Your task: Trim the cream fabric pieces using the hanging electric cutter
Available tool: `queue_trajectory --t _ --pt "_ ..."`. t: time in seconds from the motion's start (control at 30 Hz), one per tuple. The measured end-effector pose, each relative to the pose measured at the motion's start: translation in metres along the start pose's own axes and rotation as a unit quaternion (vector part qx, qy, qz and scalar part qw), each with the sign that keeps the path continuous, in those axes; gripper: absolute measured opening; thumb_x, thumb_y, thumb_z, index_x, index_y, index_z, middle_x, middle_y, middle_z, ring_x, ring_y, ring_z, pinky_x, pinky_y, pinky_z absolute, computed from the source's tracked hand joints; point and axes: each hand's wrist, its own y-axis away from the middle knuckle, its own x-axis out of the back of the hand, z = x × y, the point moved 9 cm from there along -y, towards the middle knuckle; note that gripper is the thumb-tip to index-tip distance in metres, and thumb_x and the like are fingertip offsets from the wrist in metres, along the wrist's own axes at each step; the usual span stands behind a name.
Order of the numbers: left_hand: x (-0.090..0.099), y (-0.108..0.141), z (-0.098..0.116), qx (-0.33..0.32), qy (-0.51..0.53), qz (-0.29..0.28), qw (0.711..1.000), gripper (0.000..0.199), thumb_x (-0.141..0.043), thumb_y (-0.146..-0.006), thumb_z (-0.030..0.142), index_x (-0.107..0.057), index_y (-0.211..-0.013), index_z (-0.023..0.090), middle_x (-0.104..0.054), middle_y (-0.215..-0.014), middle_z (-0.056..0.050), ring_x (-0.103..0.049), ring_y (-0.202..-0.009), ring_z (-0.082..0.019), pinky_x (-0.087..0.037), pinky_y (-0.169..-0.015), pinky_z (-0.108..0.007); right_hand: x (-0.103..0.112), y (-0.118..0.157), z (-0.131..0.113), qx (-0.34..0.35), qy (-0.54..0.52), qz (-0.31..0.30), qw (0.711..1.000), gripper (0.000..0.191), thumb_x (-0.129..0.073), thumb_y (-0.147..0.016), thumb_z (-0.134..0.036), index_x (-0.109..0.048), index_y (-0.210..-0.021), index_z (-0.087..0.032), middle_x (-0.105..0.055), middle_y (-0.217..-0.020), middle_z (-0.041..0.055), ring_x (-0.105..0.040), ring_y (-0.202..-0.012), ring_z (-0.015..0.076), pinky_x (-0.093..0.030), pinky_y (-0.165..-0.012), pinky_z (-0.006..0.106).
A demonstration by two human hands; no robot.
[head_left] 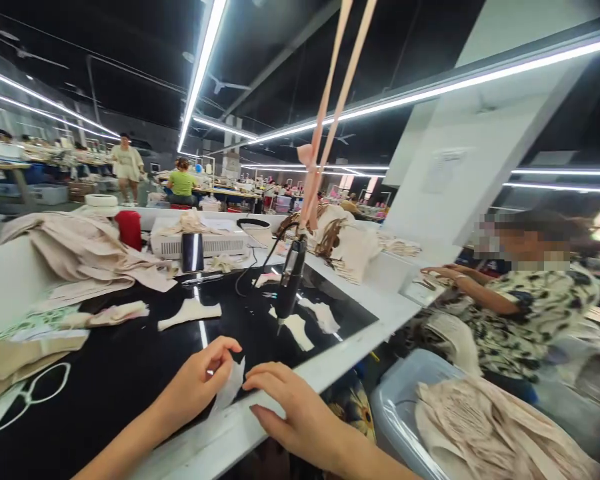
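Observation:
My left hand point(200, 380) is closed in a pinch over the table's front edge, with a thin whitish piece point(234, 383) hanging beside its fingertips. To its right, my right hand point(295, 410) has its fingers apart and curved, close to that piece, holding nothing visible. Beyond the hands a black tool point(293, 273) hangs upright over the black tabletop point(125, 360) from peach straps point(323, 133). Cream cut pieces point(190, 313) lie flat left of the tool, and others point(299, 331) lie near its tip.
Beige fabric point(80, 253) is heaped at the back left, above white-framed glasses point(33, 393). A white box point(200, 239) and a dark cylinder point(193, 252) stand behind. On the right, a blue tub point(405, 400) holds fabric, near a seated person point(535, 300).

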Motion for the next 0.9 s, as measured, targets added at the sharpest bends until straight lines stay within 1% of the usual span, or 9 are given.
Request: queue_trajectory --t 0.2,0.3,0.4,0.5,0.57,0.67,0.73,0.8,0.9 --pt "-0.004 0.007 -0.007 0.023 -0.014 -0.037 0.999 0.034 -0.05 -0.1 0.049 -0.056 -0.124 0.026 -0.051 -0.076 0.004 -0.046 -0.067 -0.015 -0.04 -0.063 -0.025 0.004 -0.003 0.005 -0.019 -0.049 0.045 0.998 0.037 -0.069 -0.089 -0.016 -0.062 -0.125 -0.018 -0.064 -0.135 0.0123 -0.059 -0.128 0.0226 -0.043 -0.113 0.033" --pt "-0.009 0.01 -0.004 0.031 -0.013 -0.054 0.998 0.037 -0.052 -0.098 0.054 -0.057 -0.124 0.027 -0.052 -0.076 0.004 -0.048 -0.068 -0.015 -0.042 -0.063 -0.024 0.002 -0.003 0.006 -0.025 -0.081 0.048 0.995 0.028 -0.065 -0.092 -0.021 -0.061 -0.121 -0.02 -0.066 -0.132 0.0098 -0.061 -0.124 0.0219 -0.045 -0.11 0.034" --pt "-0.013 0.011 0.0 0.038 -0.009 -0.068 0.997 0.041 -0.053 -0.096 0.06 -0.061 -0.121 0.028 -0.054 -0.076 0.003 -0.051 -0.069 -0.016 -0.045 -0.064 -0.025 -0.003 -0.002 0.01 -0.043 -0.107 0.039 0.992 0.021 -0.059 -0.096 -0.027 -0.06 -0.117 -0.021 -0.067 -0.125 0.0087 -0.063 -0.116 0.0217 -0.048 -0.103 0.035" --pt "-0.016 0.013 0.004 0.041 -0.003 -0.075 0.996 0.045 -0.054 -0.094 0.065 -0.064 -0.119 0.029 -0.055 -0.075 0.002 -0.052 -0.068 -0.017 -0.047 -0.064 -0.026 -0.009 -0.001 0.013 -0.066 -0.127 0.026 0.989 0.02 -0.058 -0.097 -0.031 -0.06 -0.114 -0.021 -0.068 -0.113 0.0064 -0.064 -0.101 0.0202 -0.05 -0.094 0.033" --pt "-0.017 0.014 0.003 0.046 -0.006 -0.077 0.996 0.046 -0.055 -0.093 0.066 -0.065 -0.118 0.029 -0.055 -0.074 0.002 -0.052 -0.067 -0.017 -0.047 -0.063 -0.026 -0.011 0.0 0.016 -0.085 -0.136 0.017 0.987 0.019 -0.06 -0.095 -0.033 -0.061 -0.111 -0.022 -0.066 -0.105 0.0031 -0.06 -0.087 0.017 -0.05 -0.083 0.03" --pt "-0.017 0.016 -0.002 0.055 -0.005 -0.083 0.995 0.045 -0.057 -0.092 0.065 -0.065 -0.119 0.03 -0.055 -0.073 0.002 -0.053 -0.067 -0.017 -0.047 -0.063 -0.027 -0.013 0.001 0.021 -0.124 -0.148 0.004 0.981 0.019 -0.063 -0.093 -0.037 -0.061 -0.107 -0.024 -0.057 -0.085 -0.0037 -0.048 -0.065 0.0113 -0.042 -0.06 0.023" --pt "-0.017 0.017 -0.007 0.064 0.006 -0.083 0.994 0.044 -0.058 -0.093 0.063 -0.065 -0.121 0.03 -0.056 -0.074 0.002 -0.054 -0.068 -0.018 -0.048 -0.064 -0.027 -0.015 0.001 0.024 -0.146 -0.164 -0.006 0.976 0.018 -0.067 -0.092 -0.037 -0.061 -0.103 -0.025 -0.052 -0.079 -0.006 -0.042 -0.059 0.0092 -0.037 -0.054 0.021" --pt "-0.015 0.017 -0.009 0.074 0.022 -0.077 0.994 0.042 -0.057 -0.094 0.061 -0.064 -0.122 0.03 -0.057 -0.076 0.002 -0.054 -0.069 -0.017 -0.048 -0.065 -0.027 -0.018 -0.002 0.025 -0.155 -0.185 -0.004 0.97 0.016 -0.069 -0.09 -0.036 -0.062 -0.097 -0.024 -0.055 -0.081 -0.0056 -0.044 -0.061 0.009 -0.036 -0.055 0.02" --pt "-0.014 0.018 -0.006 0.092 0.053 -0.062 0.992 0.041 -0.059 -0.095 0.059 -0.063 -0.121 0.028 -0.054 -0.075 0.004 -0.049 -0.064 -0.014 -0.043 -0.06 -0.024 -0.02 -0.007 0.03 -0.158 -0.206 0.018 0.965 0.014 -0.069 -0.089 -0.036 -0.064 -0.09 -0.023 -0.06 -0.083 -0.0036 -0.052 -0.071 0.0122 -0.037 -0.058 0.021"
